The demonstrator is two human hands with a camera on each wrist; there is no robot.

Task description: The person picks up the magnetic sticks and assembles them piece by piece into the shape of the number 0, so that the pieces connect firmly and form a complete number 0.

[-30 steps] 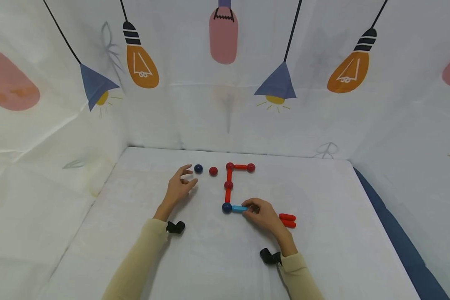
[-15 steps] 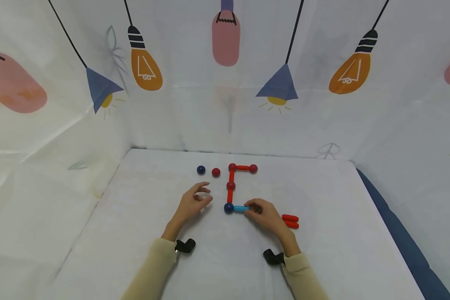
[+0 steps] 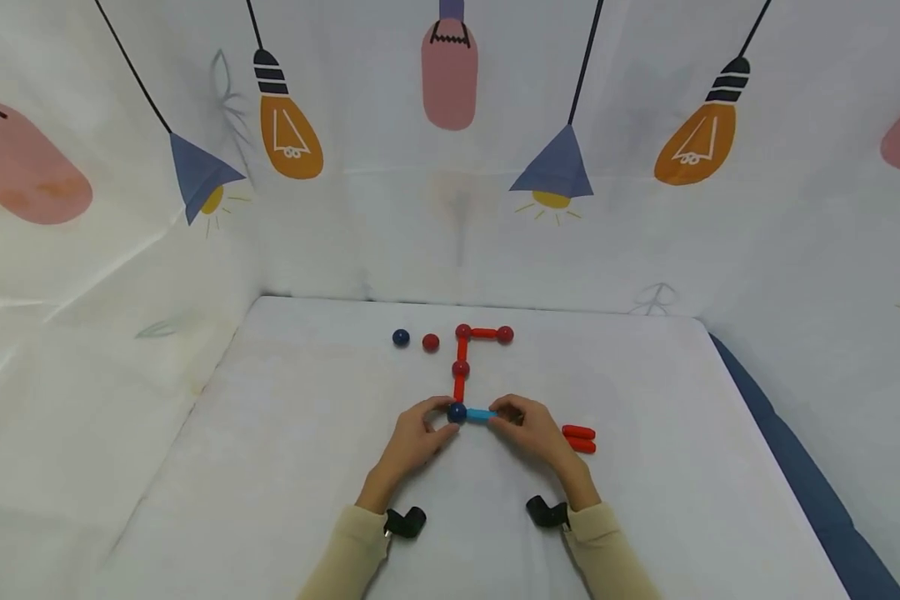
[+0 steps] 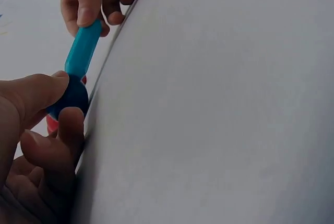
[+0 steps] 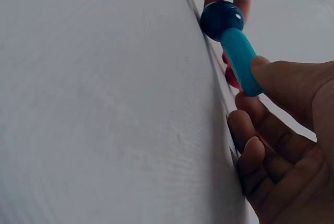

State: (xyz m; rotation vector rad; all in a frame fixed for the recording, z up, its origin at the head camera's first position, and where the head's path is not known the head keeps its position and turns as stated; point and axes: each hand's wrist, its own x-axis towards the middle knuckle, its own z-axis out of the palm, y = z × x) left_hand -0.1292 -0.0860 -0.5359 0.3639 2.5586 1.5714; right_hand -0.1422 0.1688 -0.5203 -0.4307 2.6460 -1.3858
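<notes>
My left hand pinches a dark blue ball between thumb and finger at the lower corner of a linked shape. A light blue rod runs rightward from that ball, touching it. The rod's far end is pinched by my right hand; both wrist views show this grip, with the light blue rod against the dark blue ball. Above the ball, red rods join a red ball, a corner red ball and an end red ball.
Two red rods lie side by side, right of my right hand. A loose dark blue ball and a loose red ball sit left of the shape. Behind the white table hangs a printed cloth.
My left hand has come down and rightward from near the loose balls and now grips the corner dark blue ball. The right hand keeps its hold on the light blue rod.
</notes>
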